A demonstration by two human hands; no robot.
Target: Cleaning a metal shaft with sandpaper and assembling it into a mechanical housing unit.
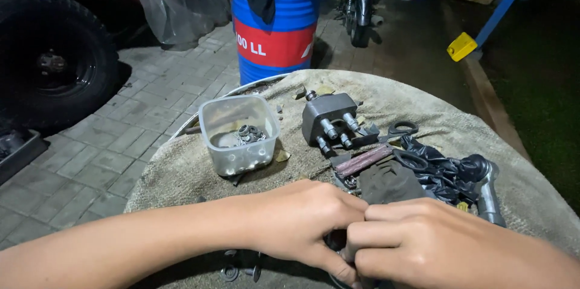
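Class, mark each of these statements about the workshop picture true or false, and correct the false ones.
1. The clear plastic tub holds small metal parts. True.
2. The left hand and right hand are far apart. False: they touch, closed together over something hidden.
3. The grey metal block lies inside the tub. False: it sits on the cloth beside the tub.
4. A blue and red drum stands behind the work surface. True.
5. Scissors are in the right hand. False: they lie on the cloth.
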